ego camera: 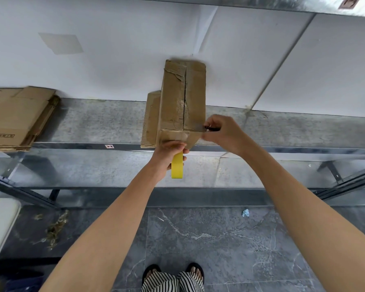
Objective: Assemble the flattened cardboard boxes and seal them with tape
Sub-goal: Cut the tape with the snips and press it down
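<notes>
An assembled brown cardboard box lies on the grey metal shelf, its top seam worn and torn. My left hand grips a yellow tape roll just below the box's near end, where clear tape runs over the near face. My right hand holds a small dark-handled blade against the box's near right corner. One loose flap sticks out on the box's left side.
A stack of flattened cardboard boxes lies at the left of the shelf. A white wall stands behind. Below are a lower shelf, a grey stone floor with scraps, and my sandalled feet.
</notes>
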